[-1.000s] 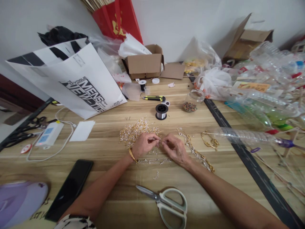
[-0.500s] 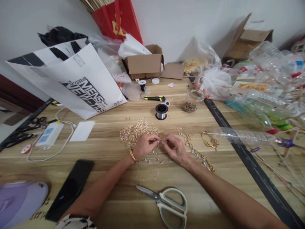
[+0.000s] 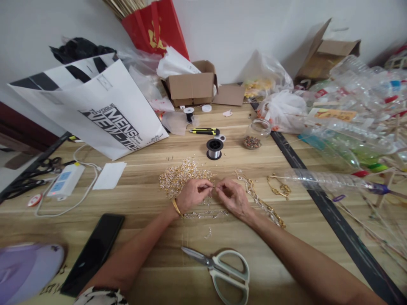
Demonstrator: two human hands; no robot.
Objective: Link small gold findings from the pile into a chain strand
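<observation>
My left hand (image 3: 194, 193) and my right hand (image 3: 232, 197) meet at the fingertips over the wooden table, each closed in a pinch. What sits between the fingers is too small to name. Behind my left hand lies a heap of small gold and silver beads or links (image 3: 182, 174). A silver chain (image 3: 206, 214) stretches across the table just below both hands, with a short silver piece (image 3: 207, 233) nearer me. To the right of my right hand runs a gold and silver chain (image 3: 259, 199), and a smaller gold chain (image 3: 280, 187) rests farther right.
Scissors (image 3: 213, 264) lie in front, a phone (image 3: 93, 254) at left. Behind the hands stand a wire spool (image 3: 215, 149), a utility knife (image 3: 204, 131) and a glass jar (image 3: 254, 137). A white bag (image 3: 104, 110), cardboard box (image 3: 190, 88) and plastic bottles (image 3: 365, 127) surround the back.
The hands stay pinched together in nearly the same spot. The view has shifted very slightly; nothing on the table has visibly moved.
</observation>
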